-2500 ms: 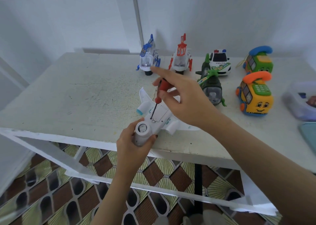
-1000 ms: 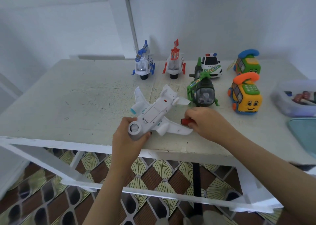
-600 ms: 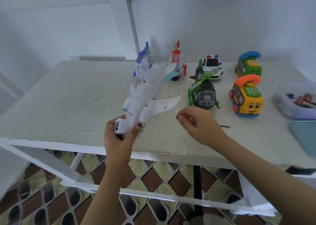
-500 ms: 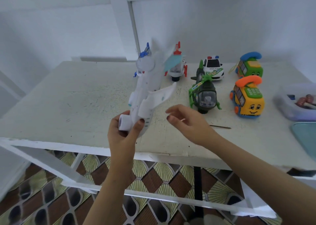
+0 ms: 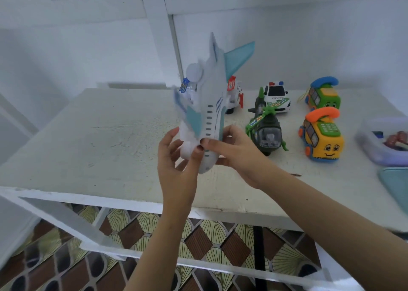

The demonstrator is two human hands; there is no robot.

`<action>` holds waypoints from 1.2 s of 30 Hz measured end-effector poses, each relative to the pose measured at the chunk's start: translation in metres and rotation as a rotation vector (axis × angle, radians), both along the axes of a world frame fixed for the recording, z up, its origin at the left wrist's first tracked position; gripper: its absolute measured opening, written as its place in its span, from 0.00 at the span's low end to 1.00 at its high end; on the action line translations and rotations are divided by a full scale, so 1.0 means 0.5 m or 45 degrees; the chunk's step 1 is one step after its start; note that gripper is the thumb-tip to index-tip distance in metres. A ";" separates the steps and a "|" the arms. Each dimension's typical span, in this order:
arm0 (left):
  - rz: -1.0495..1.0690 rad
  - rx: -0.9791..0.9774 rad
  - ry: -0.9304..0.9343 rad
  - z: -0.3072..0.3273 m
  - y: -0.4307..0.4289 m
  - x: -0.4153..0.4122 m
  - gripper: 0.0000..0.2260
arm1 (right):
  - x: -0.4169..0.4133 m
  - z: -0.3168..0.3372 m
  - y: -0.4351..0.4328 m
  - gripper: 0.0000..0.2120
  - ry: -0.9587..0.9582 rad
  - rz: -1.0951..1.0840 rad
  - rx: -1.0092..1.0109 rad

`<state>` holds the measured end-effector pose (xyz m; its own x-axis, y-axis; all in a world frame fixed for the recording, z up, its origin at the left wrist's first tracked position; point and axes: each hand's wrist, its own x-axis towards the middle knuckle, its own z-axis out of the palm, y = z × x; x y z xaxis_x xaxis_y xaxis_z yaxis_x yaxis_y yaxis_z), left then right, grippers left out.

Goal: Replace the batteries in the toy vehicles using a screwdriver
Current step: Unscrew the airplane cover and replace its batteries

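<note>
Toy airplane (image 5: 209,118) held upright at the centre of the view, nose down and tail toward 12 o'clock, lifted clear of the white surface (image 5: 110,136). Left hand (image 5: 174,160) curls its fingers round the nose from 8 o'clock; right hand (image 5: 238,156) pinches the fuselage from 4 o'clock. Its underside faces away, so whether the battery cover is off cannot be told. Work seems early: green helicopter (image 5: 267,131), police car (image 5: 277,98) and yellow phone bus (image 5: 322,140) wait at 2 o'clock. A thin shaft, probably the screwdriver (image 5: 295,175), lies at 4 o'clock, unheld.
</note>
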<state>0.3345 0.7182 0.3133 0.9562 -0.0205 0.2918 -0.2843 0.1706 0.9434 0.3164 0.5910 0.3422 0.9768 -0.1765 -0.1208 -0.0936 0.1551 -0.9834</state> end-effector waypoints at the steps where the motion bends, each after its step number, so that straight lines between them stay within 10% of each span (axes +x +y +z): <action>1: 0.029 0.046 -0.022 -0.001 -0.002 0.003 0.14 | 0.000 -0.007 0.006 0.19 0.015 -0.085 -0.062; 5: 0.002 0.028 0.078 -0.013 -0.008 0.007 0.08 | 0.000 -0.033 0.027 0.24 0.088 -0.284 -0.263; 14: -0.103 -0.062 0.404 -0.046 -0.001 0.019 0.32 | 0.011 -0.060 0.016 0.13 0.239 -0.171 -0.478; 36: -0.268 0.268 0.630 -0.049 0.026 0.109 0.12 | 0.037 -0.099 0.031 0.25 0.112 -0.129 -0.728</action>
<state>0.3892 0.7310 0.2890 0.9470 -0.2341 -0.2201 0.2193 -0.0301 0.9752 0.3348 0.6064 0.2928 0.9423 -0.3296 -0.0586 -0.1909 -0.3854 -0.9028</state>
